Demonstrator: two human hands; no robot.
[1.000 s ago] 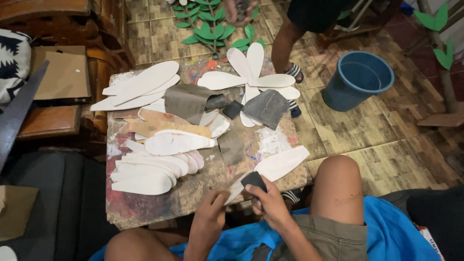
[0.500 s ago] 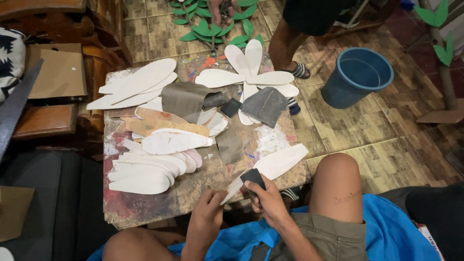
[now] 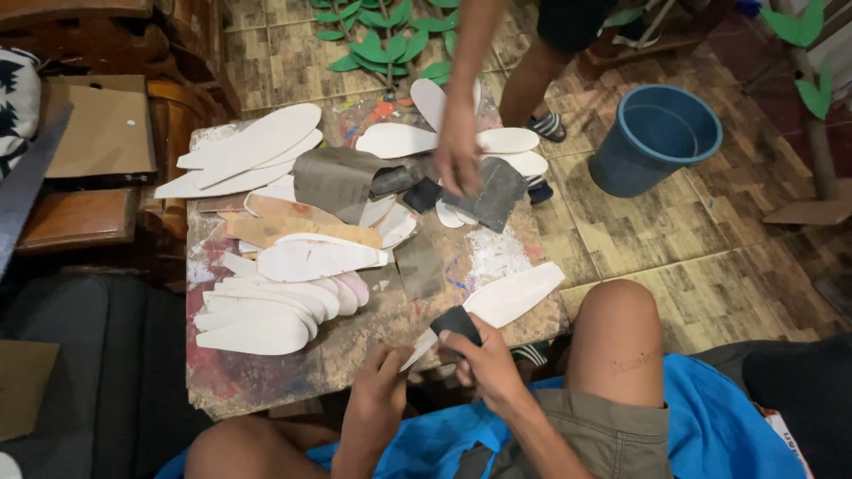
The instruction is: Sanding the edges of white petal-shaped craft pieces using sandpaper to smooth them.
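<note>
I see my right hand (image 3: 484, 364) at the near edge of the bench (image 3: 266, 390), its fingers pinching a small dark sanding pad (image 3: 457, 321) against a white leaf-shaped cutout (image 3: 501, 302). My left hand (image 3: 383, 372) sits just beside it, fingers closed on the cutout's narrow near tip. The cutout's long axis runs diagonally, from that tip at the near edge up and away toward the right edge of the bench, so most of its length lies beyond and to the right of both hands. The right hand is the nearer one to the broad part.

At the far edge, another person's hand (image 3: 459, 160) presses down on a grey sheet of sandpaper (image 3: 493, 191) lying over more white cutouts. A stack of white cutouts (image 3: 266, 310) lies toward the left edge, and a blue bucket (image 3: 655, 137) stands on the floor, well apart from the bench.

The pad hides the spot where it meets the cutout, so I cannot tell which edge it touches. My left fingertips are partly hidden beneath the tip.
</note>
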